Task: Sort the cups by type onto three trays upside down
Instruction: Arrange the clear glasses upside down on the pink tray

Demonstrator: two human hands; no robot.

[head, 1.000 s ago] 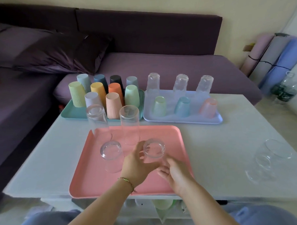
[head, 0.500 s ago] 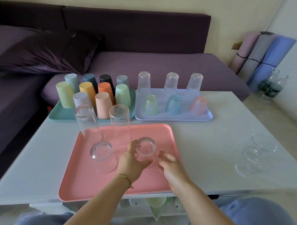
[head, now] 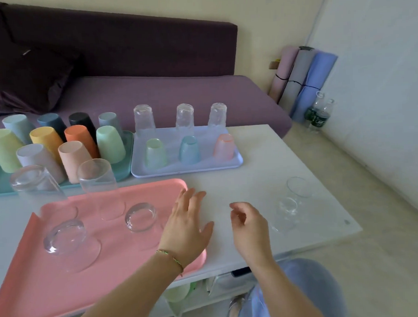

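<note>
Here, four clear smooth glass tumblers [head: 140, 216] stand upside down on the flat pink plastic tray [head: 65, 296], two tall ones along its far edge and two short ones nearer its middle, thick bases upward. Two more clear glasses [head: 298, 188] sit close together on the white table top [head: 274, 150], well to the right of the pink tray; they are so transparent that I cannot tell how they lie.

The left hand [head: 184, 229] is spread flat with straight fingers over the pink tray's right edge, just beside the nearest short tumbler, and holds nothing; whether it touches the tray is unclear. A thin woven bracelet [head: 170, 256] circles its wrist. The right hand [head: 248, 226] hangs off the pink tray's right side, fingers loosely curled and empty, with bare table between it and the two glasses.

Beyond the pink tray, a pale blue tray [head: 187, 170] carries three clear textured cups and three tinted translucent ones, all inverted. Behind the pink tray's far left corner, a teal tray [head: 124, 171] bears opaque pastel plastic cups [head: 110, 143], also inverted.

Farther back are a purple sofa [head: 176, 92], rolled mats [head: 303, 82] against the wall, and two plastic bottles [head: 318, 117] whose green labels are too small to read.
</note>
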